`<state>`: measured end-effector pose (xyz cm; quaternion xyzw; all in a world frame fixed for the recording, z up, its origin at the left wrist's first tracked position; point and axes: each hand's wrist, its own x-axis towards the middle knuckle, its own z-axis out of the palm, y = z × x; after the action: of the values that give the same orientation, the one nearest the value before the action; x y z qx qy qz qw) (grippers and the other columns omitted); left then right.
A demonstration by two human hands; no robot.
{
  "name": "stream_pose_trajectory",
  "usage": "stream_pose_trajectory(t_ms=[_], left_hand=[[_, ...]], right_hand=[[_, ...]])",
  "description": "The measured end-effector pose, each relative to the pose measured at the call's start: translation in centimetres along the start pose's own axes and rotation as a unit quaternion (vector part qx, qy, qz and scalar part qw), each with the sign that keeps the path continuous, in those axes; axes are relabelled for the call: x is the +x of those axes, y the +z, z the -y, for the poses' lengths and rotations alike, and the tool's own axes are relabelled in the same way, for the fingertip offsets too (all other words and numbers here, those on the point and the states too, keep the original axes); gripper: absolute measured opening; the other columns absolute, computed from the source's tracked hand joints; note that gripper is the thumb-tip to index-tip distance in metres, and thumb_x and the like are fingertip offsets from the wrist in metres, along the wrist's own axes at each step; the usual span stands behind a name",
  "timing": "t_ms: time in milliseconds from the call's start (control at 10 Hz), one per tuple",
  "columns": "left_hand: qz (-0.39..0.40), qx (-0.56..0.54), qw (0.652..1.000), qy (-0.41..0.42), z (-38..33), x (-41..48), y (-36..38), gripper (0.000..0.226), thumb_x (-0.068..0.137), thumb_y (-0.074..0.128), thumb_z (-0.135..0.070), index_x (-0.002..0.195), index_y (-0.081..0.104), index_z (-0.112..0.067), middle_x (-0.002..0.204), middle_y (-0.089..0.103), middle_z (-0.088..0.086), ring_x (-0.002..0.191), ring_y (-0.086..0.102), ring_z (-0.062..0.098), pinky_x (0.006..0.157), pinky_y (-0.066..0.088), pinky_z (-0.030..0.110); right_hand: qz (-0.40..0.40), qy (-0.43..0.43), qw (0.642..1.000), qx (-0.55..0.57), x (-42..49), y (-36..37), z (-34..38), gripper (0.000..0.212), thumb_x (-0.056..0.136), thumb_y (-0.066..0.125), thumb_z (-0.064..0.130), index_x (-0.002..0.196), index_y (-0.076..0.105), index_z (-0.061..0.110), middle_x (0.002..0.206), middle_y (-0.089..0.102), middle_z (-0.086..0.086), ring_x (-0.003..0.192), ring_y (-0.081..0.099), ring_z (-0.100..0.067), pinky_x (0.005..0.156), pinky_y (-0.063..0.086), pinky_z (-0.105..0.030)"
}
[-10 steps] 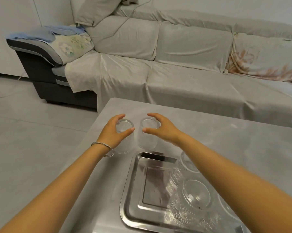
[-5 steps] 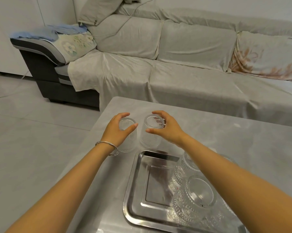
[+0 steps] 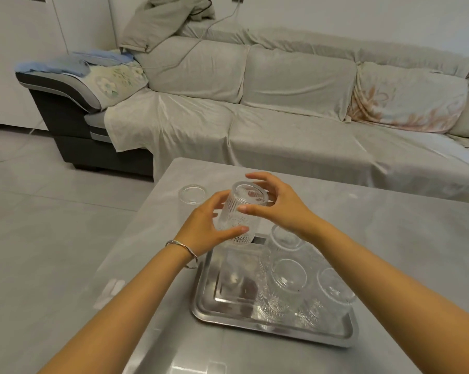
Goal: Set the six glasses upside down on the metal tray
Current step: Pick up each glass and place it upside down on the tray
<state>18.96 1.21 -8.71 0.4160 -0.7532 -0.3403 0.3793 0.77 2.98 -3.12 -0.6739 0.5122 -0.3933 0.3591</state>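
A clear ribbed glass (image 3: 237, 211) hangs slightly tilted above the far left corner of the metal tray (image 3: 228, 317). My left hand (image 3: 205, 232) grips its lower part, thumb under the base. My right hand (image 3: 282, 207) holds its upper part, fingers curled round the rim. A second glass (image 3: 192, 194) stands alone on the table, far left of my hands. On the right half of the tray three glasses stand upside down: one at the back (image 3: 284, 238), one in the middle (image 3: 287, 283), one on the right (image 3: 334, 288). My right forearm hides part of the tray.
The grey table (image 3: 390, 238) has its left edge close to the lone glass, with tiled floor (image 3: 52, 238) beyond. A cloth-covered sofa (image 3: 282, 125) runs along the far side of the table. The left half of the tray holds no glass.
Each hand was on its own glass on the table. My left hand has let go of the left glass, and both hands now hold the right glass, lifted toward the tray.
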Motion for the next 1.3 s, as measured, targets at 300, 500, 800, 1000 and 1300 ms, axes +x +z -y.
stream_pose_trajectory(t_ms=[300,500,800,1000,1300], left_hand=[[0.028,-0.049,0.998,-0.038,1.0,-1.5,3.2,0.074,0.058,0.081,-0.045,0.121,0.043,-0.033,0.119,0.058,-0.01,0.111,0.056,0.012,0.089,0.049,0.026],[-0.009,-0.051,0.996,-0.068,2.8,-2.1,4.4,0.077,0.059,0.083,-0.035,0.123,0.041,-0.029,0.12,0.054,-0.009,0.112,0.052,0.015,0.092,0.045,0.027],[0.001,-0.061,0.994,-0.086,4.4,-2.1,5.9,0.077,0.06,0.083,-0.03,0.124,0.041,-0.025,0.125,0.052,-0.005,0.118,0.049,0.016,0.101,0.042,0.033],[-0.004,-0.07,0.993,-0.089,4.6,-1.9,6.4,0.076,0.06,0.083,-0.03,0.123,0.04,-0.024,0.129,0.052,0.0,0.118,0.049,0.016,0.098,0.043,0.031],[0.008,-0.07,0.993,-0.09,4.7,-2.1,6.1,0.078,0.064,0.08,-0.031,0.128,0.036,-0.024,0.135,0.047,0.002,0.122,0.046,0.018,0.099,0.043,0.031]], right_hand=[[0.033,-0.006,0.994,-0.108,-3.3,-0.6,-1.9,0.058,0.078,0.071,0.035,0.131,0.048,0.029,0.133,0.054,0.006,0.118,0.054,-0.009,0.097,0.044,-0.022],[0.032,0.02,0.96,-0.277,-5.4,-1.6,-5.8,0.045,0.094,0.047,0.038,0.138,0.044,0.026,0.149,0.04,0.003,0.138,0.033,-0.014,0.114,0.024,-0.033],[0.024,0.015,0.956,-0.291,-5.8,-1.2,-7.3,0.047,0.094,0.047,0.04,0.138,0.043,0.027,0.151,0.037,0.004,0.141,0.028,-0.013,0.115,0.021,-0.034],[0.021,0.008,0.955,-0.294,-5.9,-1.1,-7.2,0.046,0.094,0.047,0.04,0.138,0.043,0.027,0.151,0.037,0.004,0.14,0.029,-0.013,0.114,0.021,-0.034],[0.028,0.015,0.954,-0.3,-5.9,-1.1,-6.9,0.046,0.094,0.046,0.04,0.139,0.042,0.028,0.152,0.035,0.005,0.141,0.027,-0.012,0.115,0.02,-0.034]])
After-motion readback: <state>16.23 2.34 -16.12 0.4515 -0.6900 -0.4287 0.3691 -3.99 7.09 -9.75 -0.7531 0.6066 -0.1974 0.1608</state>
